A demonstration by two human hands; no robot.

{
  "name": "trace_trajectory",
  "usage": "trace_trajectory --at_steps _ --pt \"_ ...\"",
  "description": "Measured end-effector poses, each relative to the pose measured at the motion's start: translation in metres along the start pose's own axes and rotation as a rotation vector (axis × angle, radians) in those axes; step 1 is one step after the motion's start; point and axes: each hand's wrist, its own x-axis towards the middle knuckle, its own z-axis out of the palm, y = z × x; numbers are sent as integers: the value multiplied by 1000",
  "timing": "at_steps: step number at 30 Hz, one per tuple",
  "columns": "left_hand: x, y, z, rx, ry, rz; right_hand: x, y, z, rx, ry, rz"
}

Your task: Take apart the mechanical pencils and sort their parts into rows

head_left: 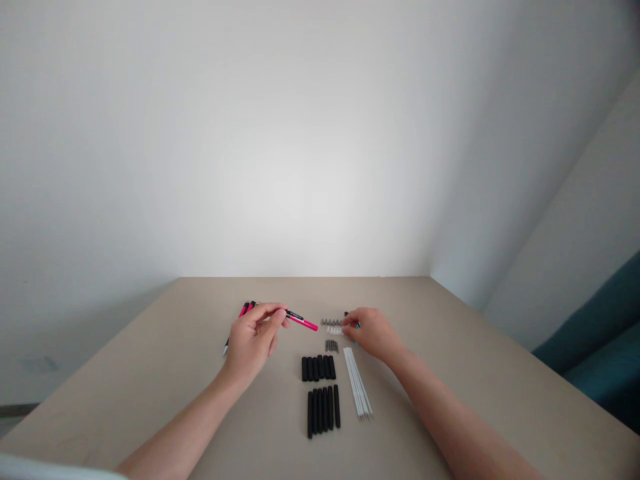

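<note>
The left hand (pixel 254 339) pinches one pink-and-black barrel (pixel 302 321) above the table (pixel 270 427), its long axis aslant, pink end pointing right and slightly toward the person. The right hand (pixel 371 332) is narrowed beside small clear pieces (pixel 334 331); I cannot tell whether it holds anything. Nearer lie six short black tubes (pixel 321 367), six longer black tubes (pixel 325 410) and overlapping white rods (pixel 356 383).

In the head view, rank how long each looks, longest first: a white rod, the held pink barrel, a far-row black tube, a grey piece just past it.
White rod
Pink barrel, partly hidden
Far-row black tube
Grey piece
</note>
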Motion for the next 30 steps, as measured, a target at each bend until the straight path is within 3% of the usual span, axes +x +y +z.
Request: trace_trajectory --at_steps 8,12,18,22,30 --pt "0 0 1 -1 -6 -2 0 2 2 -16 -25 7" --pt "1 0 1 2 -25 -15 0 1 1 -8 23 -24" --pt "-1 0 1 27 -121 -42 -13 -19 -11 277 212 -324" --pt "-3 -1 1 54 -188 -71 -22 -33 -13 347 153 -469" --pt "-3 -4 3 115 -272 -110 -23 -37 -2 416 96 -518"
